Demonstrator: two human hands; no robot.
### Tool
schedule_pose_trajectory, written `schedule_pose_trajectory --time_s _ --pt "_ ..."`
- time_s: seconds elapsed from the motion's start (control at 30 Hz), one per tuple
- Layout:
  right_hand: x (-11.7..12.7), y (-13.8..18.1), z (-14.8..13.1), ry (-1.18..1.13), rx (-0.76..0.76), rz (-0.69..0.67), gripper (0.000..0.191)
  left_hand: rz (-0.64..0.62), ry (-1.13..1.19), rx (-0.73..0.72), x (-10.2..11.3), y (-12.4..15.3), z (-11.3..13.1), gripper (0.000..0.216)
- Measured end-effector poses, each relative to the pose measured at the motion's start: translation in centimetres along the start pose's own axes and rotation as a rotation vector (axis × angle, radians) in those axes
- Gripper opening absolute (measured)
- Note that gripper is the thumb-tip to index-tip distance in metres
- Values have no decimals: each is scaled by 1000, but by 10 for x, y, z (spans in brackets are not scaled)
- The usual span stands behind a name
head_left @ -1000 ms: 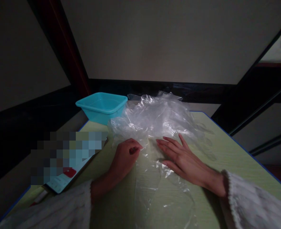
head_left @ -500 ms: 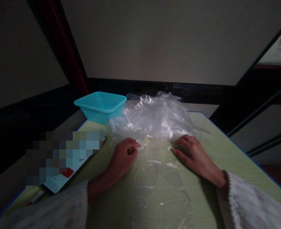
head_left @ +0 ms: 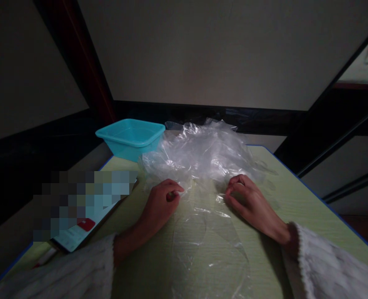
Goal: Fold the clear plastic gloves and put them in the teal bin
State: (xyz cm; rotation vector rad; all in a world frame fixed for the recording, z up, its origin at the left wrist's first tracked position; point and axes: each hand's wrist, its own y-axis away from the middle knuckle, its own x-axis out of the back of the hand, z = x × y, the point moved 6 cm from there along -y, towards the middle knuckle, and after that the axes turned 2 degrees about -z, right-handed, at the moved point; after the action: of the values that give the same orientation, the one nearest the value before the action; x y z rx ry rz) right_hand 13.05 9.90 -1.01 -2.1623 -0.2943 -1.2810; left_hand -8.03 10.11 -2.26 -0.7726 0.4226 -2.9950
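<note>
A clear plastic sheet (head_left: pixel 202 245) lies flat on the pale green table (head_left: pixel 311 199) in front of me. Behind it rises a crumpled heap of clear plastic (head_left: pixel 199 153). My left hand (head_left: pixel 160 203) pinches the flat sheet's far left corner between thumb and fingers. My right hand (head_left: pixel 249 201) is curled with its fingertips pinching the sheet's far right corner. Both wrists rest low on the table, in white knitted sleeves.
A turquoise plastic basin (head_left: pixel 130 139) stands at the table's far left corner, touching the heap. A blurred flat item with a red patch (head_left: pixel 80 207) lies at the left edge. Dark frame bars and a wall stand behind the table.
My right hand slid from lying flat on the sheet's middle to the right, and its fingers curled shut on the sheet's far right corner. The left hand kept its pinch.
</note>
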Motion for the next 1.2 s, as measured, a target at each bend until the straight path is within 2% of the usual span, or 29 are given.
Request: schedule_pose_trajectory --time_s 0.17,0.23,0.37,0.6,0.83,0.93,1.03,1.1,1.2 --pt "9 2 -15 94 206 146 11 7 -13 9 0 0 0 26" --pt "8 1 -16 153 252 165 12 9 -18 9 0 0 0 26" --pt "2 -3 -9 203 249 143 14 15 -28 -1 0 0 0 27" --pt "0 -6 -1 179 197 187 13 23 -43 -20 0 0 0 27" --pt "5 -2 -8 139 234 202 20 39 -68 -55 3 -1 -4 30" --pt "4 1 -13 92 266 147 16 92 -130 -163 7 2 2 34" --pt "0 2 -18 6 293 49 12 87 -196 -370 5 12 16 32" --pt "-2 2 -20 -32 286 0 10 -16 -234 -508 -3 22 26 30" --pt "-4 1 -21 -42 243 -28 3 -259 -329 -695 -19 38 39 30"
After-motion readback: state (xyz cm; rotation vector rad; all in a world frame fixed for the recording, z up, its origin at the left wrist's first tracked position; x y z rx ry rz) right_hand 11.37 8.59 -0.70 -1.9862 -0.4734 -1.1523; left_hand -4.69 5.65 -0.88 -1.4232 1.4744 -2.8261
